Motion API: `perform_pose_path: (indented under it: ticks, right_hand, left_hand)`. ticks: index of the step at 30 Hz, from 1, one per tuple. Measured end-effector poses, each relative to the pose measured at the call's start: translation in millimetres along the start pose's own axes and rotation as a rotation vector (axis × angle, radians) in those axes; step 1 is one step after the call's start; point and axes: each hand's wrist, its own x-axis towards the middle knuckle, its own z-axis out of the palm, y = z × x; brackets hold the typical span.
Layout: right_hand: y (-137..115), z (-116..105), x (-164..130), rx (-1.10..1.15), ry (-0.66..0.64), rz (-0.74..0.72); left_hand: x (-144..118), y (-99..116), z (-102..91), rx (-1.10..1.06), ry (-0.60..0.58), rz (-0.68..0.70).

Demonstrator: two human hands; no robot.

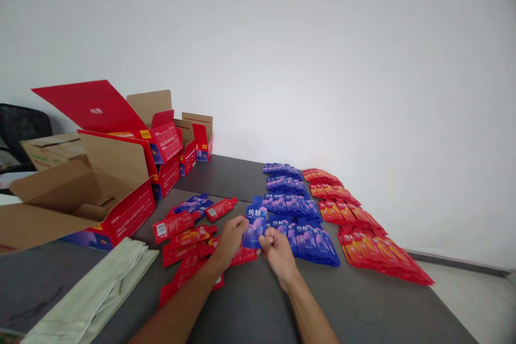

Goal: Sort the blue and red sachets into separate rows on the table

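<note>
A blue pouch [255,226] with white lettering and purple round shapes is held upright between both hands, over the dark table. My left hand [231,236] pinches its left edge, and my right hand [277,250] pinches its lower right edge. Just to the right lie overlapping blue pouches [310,241], with more blue rows [288,203] behind. Beyond them are rows of red-orange pouches [381,250]. Left of my hands is a loose pile of red pouches [189,239], with a few blue pouches [191,203] at its back. My left forearm hides part of the pile.
Open red cartons [129,215] stand along the left side, flaps raised, with smaller open boxes [203,142] farther back. A folded pale green cloth [92,290] lies at the front left. A white wall [322,64] rises behind the dark table [258,306]. A black chair [24,129] stands far left.
</note>
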Motion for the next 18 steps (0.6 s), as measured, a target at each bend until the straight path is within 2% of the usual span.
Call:
perform_pose_path:
  ticks: [4,8,12,15,18]
  right_hand:
    - [5.8,3.2,1.5,0.061,0.009,0.012]
    - [10.3,3.7,4.6,0.123,0.123,-0.011]
    - [8.2,-4.5,5.6,-0.036,0.183,-0.081]
    - [5.9,-15.2,1.4,-0.216,0.171,-0.18]
    - [5.6,-27.8,-7.0,-0.285,0.146,-0.249]
  left_hand:
    - [-1.5,0.9,2.1,0.12,0.046,0.059]
    - [-6.5,5.4,9.8,0.026,0.066,0.023]
    - [-14.8,13.1,19.7,-0.069,-0.058,0.06]
    - [-20.2,16.1,26.9,-0.08,-0.181,0.097]
    - [-23.0,15.5,36.4,-0.058,-0.234,0.1]
